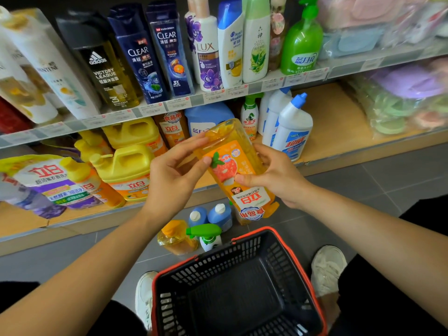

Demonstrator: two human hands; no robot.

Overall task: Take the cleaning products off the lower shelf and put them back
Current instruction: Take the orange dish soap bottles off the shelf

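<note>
Centrally, the orange detergent bottle [232,166] was held inverted before the front edge of the lower shelf [339,124], its long axis base-up toward the shelf, with fingers of the left hand [174,175] and right hand [276,178] pinching opposite sides.

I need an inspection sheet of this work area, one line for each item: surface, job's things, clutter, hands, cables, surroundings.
Surface: lower shelf, partly bare at the right; floor below.
Job's things: orange bottle held upside down before the shelf; yellow jugs and white bottles on the shelf; four bottles stand on the floor.
Clutter: basket, nothing seen inside.
Hands: left hand and right hand both grip the orange bottle.
Cables: nothing seen.
Surroundings: shampoos on the upper shelf; wrapped goods at the right.
</note>
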